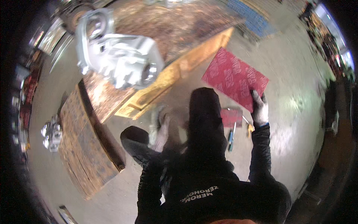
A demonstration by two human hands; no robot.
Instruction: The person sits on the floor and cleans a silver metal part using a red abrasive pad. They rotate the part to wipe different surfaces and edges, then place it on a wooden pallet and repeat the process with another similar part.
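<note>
My right hand [260,108], in a pale knit glove, grips a stiff red sheet [235,76] with pale printing by its lower right corner. The sheet hangs out in front of my right knee, apart from the bench. My left hand [161,137], also gloved, is low beside my left knee. Motion smears its fingers, so I cannot make out whether they hold anything. Beyond it, a shiny cast metal housing [123,61] with round bores rests on a worn wooden bench top [175,28] with a yellow edge.
On the floor under the sheet lie a smaller red piece [231,117], a screwdriver [231,141] with a blue-green handle and a yellow-handled tool [250,130]. A wooden platform [82,149] stands at left, with another metal part [52,134] beside it. Blue slatted material [250,16] is at the back.
</note>
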